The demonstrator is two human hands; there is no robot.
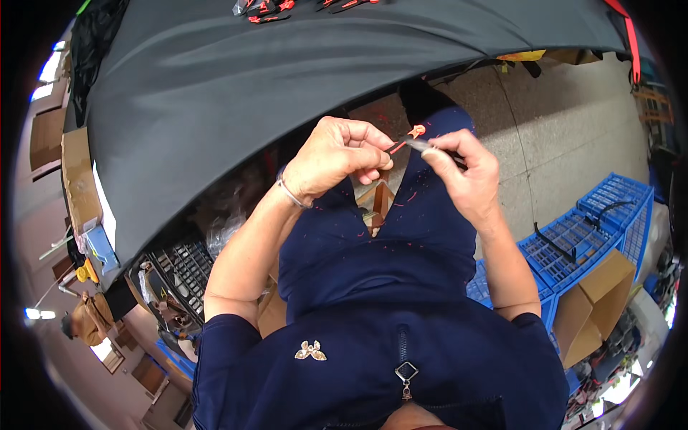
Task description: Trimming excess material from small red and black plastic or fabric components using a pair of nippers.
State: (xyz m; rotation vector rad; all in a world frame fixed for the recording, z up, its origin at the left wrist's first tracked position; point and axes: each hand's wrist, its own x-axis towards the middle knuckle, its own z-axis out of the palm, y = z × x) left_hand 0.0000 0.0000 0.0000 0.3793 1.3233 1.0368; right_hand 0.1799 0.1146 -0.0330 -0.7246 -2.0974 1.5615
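Note:
My left hand (347, 154) pinches the near end of a small black and orange strip-like piece (396, 147) between thumb and fingertips. Its orange, knobbed far end (416, 131) sticks out toward my right hand. In my right hand (466, 168) is a small tool with a pale, shiny tip (418, 144), held between thumb and curled fingers. That tip meets or nearly meets the piece; whether it is a blade or snips I cannot make out. Both hands are above my lap, over dark blue trousers (430, 208) dotted with tiny orange-red scraps.
A table under a dark grey cloth (272, 79) spreads ahead and to the left. More black and orange pieces (269, 10) lie at its far side. To my right are blue plastic crates (566, 247) and an open cardboard box (595, 308). A person (89, 319) is far left.

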